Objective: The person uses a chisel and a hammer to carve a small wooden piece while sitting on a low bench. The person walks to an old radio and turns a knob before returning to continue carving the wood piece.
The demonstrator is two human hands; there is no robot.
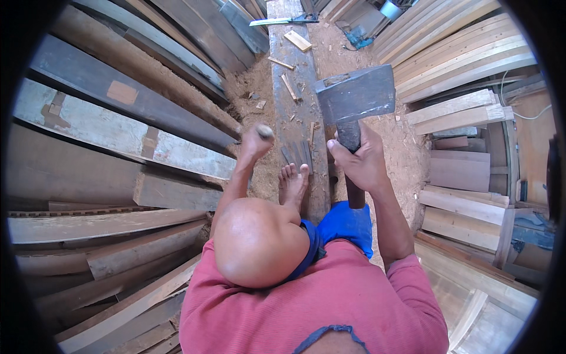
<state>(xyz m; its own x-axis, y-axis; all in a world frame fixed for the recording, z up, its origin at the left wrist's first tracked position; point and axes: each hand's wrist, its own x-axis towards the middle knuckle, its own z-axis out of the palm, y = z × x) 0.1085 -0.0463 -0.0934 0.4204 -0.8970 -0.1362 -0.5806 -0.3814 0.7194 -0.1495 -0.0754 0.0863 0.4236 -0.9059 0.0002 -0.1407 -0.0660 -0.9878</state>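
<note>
Bright, even daylight fills the scene, strongest toward twelve and two o'clock, where the pale stacked wooden planks [460,53] nearly wash out. Shadows are soft and short. Fisheye bending curves the boards near the rim, and a black vignette frames everything. Focus stays sharp at the centre.

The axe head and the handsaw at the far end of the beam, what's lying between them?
In the head view, loose wood offcuts and chips lie on the long beam between the axe head and the handsaw.
</note>
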